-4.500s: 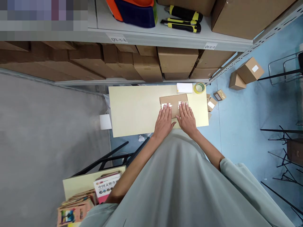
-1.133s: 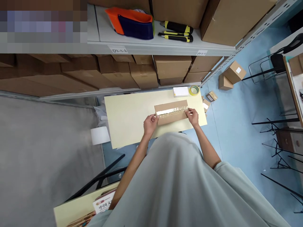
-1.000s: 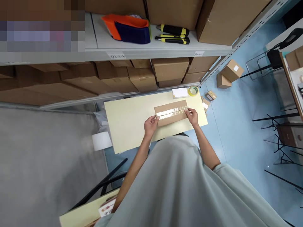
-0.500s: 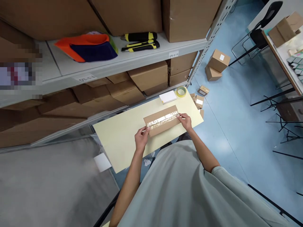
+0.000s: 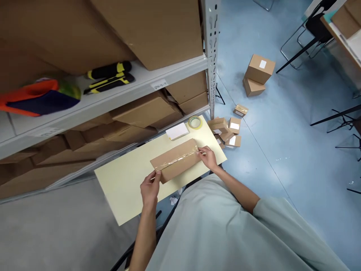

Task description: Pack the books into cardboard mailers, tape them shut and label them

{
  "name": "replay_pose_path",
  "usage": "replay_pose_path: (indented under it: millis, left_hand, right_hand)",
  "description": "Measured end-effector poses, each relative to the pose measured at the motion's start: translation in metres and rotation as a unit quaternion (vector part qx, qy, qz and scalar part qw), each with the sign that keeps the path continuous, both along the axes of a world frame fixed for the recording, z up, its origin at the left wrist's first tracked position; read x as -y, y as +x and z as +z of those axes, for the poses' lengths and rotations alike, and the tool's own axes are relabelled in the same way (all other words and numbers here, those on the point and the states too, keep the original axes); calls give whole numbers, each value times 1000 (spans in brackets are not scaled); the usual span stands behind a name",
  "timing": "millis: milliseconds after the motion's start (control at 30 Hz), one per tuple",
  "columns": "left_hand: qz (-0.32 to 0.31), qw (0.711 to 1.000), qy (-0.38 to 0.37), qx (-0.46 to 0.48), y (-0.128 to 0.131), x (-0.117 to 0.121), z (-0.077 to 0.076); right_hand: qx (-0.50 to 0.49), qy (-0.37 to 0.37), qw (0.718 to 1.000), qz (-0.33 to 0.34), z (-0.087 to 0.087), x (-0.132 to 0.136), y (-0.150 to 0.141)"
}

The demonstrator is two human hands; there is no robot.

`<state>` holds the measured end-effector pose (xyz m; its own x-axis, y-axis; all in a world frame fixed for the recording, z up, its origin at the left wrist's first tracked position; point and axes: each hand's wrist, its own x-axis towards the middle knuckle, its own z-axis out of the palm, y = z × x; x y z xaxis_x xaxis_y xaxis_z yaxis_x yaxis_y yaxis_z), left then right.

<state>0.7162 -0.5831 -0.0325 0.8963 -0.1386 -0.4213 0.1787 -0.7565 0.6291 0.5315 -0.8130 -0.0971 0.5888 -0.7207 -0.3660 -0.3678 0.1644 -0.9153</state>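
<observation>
A brown cardboard box [image 5: 176,167] with clear tape along its top seam is between my hands, over the pale yellow tabletop [image 5: 121,188]. My left hand [image 5: 150,188] grips its left end, thumb on top beside the end of the tape. At the opposite end, my right hand [image 5: 207,157] pinches the edge near the other end of the tape. Behind the box lie a stack of white labels [image 5: 177,131] and a roll of clear tape [image 5: 194,122]. The fingers under the box are hidden.
A metal shelf [image 5: 180,73] packed with cartons runs along the far side. Utility knives [image 5: 109,77] and an orange and navy pouch [image 5: 39,98] rest on it. Small labelled boxes [image 5: 225,130] and two stacked boxes [image 5: 258,73] are on the blue floor at right.
My view has swung toward the right, so shelf and table appear further left. Both hands still hold the box, which looks nearer and tilted, with less glare on its tape.
</observation>
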Motion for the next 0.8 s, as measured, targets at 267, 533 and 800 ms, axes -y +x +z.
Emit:
replay_pose_path:
  millis: [267,533,800]
  left_hand:
    - [-171,983,-61,-34,-77,173,4]
    - [-438,896,-67,10,-112,375,-38]
    - [-529,835,-144,-54,-126,520,-48]
  right_hand:
    - [-28,-42,980,-193,-3,114,-124]
    - [-93,-63,924,-365,-23,172,-203]
    - [-82,76,928,-355,-40,203,-214]
